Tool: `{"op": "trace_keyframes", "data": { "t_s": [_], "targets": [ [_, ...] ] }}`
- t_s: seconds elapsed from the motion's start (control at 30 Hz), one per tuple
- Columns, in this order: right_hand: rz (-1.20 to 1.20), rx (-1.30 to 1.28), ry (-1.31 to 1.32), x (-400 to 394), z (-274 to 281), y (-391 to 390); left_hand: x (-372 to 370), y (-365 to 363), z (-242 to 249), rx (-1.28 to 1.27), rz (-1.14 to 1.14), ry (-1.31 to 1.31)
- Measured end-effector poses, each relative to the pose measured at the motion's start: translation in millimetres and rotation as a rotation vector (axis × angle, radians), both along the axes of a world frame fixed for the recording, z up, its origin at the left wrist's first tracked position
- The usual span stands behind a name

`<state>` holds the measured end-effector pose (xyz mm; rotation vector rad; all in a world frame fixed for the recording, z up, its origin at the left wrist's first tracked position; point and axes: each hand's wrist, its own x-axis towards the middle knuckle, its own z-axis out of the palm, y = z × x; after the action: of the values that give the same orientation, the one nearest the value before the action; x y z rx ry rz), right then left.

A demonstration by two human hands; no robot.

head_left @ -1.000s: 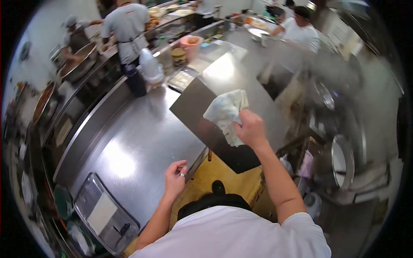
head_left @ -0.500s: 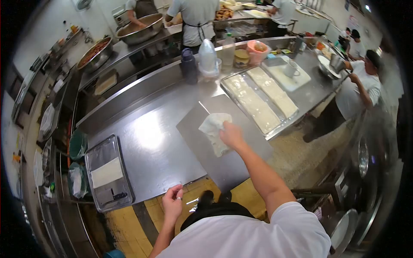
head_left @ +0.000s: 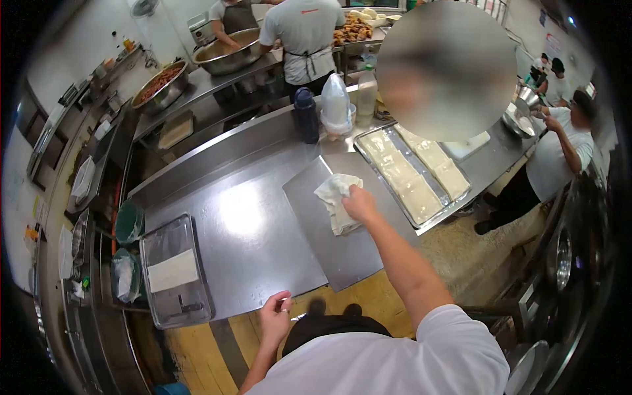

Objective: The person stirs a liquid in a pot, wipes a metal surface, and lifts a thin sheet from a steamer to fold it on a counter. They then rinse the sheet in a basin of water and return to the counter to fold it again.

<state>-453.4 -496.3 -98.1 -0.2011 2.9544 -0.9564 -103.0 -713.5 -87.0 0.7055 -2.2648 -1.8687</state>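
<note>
My right hand (head_left: 357,203) grips a crumpled whitish cloth (head_left: 338,209), pressing it onto a flat grey metal sheet (head_left: 309,217). This sheet lies askew on the steel table, its near corner past the front edge. My left hand (head_left: 275,317) hovers by that edge with curled fingers and nothing visible in them. To the right of the sheet, a metal tray (head_left: 403,157) carries two long strips of pale, glossy dough (head_left: 395,172). On the left, another metal tray (head_left: 170,238) holds a pale flat rectangular piece (head_left: 172,270) and a dark-handled scraper (head_left: 189,307).
A dark bottle (head_left: 305,116), a plastic-wrapped container (head_left: 336,108) and a clear bottle (head_left: 367,95) stand along the table's back. Green bins (head_left: 129,224) sit left. Co-workers work behind and at right, one (head_left: 559,141) holding a metal bowl. A round blur hides the back right.
The view has shifted, so the table sits lower in the picture. My right hand still holds the cloth on the sheet. A round blurred patch now covers things at the back right.
</note>
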Motion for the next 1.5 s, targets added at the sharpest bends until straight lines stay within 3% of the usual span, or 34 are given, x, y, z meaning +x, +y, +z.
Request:
{"op": "trace_keyframes", "data": {
  "t_s": [0.1,0.23,0.3,0.43,0.57,0.77,1.03,1.23,1.5],
  "targets": [
    [-0.014,0.04,-0.017,12,14,1,-24,-8,1,0.063,-0.076,0.028],
    [-0.08,-0.037,0.148,48,16,25,-63,-23,-8,0.142,-0.232,0.033],
    [-0.13,-0.04,0.19,87,17,45,-84,-31,-16,0.177,-0.356,0.025],
    [-0.324,-0.056,-0.009,200,13,59,-117,-46,-22,0.253,-0.627,-0.052],
    [-0.544,-0.101,-0.228,302,6,19,-144,-49,-26,0.088,-0.974,-0.096],
    [-0.753,-0.143,-0.217,415,7,-49,-150,4,3,0.085,-1.44,-0.091],
    [-1.223,-0.23,-0.163,547,28,-68,-49,73,-5,0.161,-1.869,-0.142],
    [-1.463,-0.226,-0.101,662,21,-115,57,73,-7,-0.012,-2.248,-0.201],
    [-1.737,-0.274,-0.079,819,-1,-189,203,68,-20,-0.071,-2.483,-0.126]
  ]
}}
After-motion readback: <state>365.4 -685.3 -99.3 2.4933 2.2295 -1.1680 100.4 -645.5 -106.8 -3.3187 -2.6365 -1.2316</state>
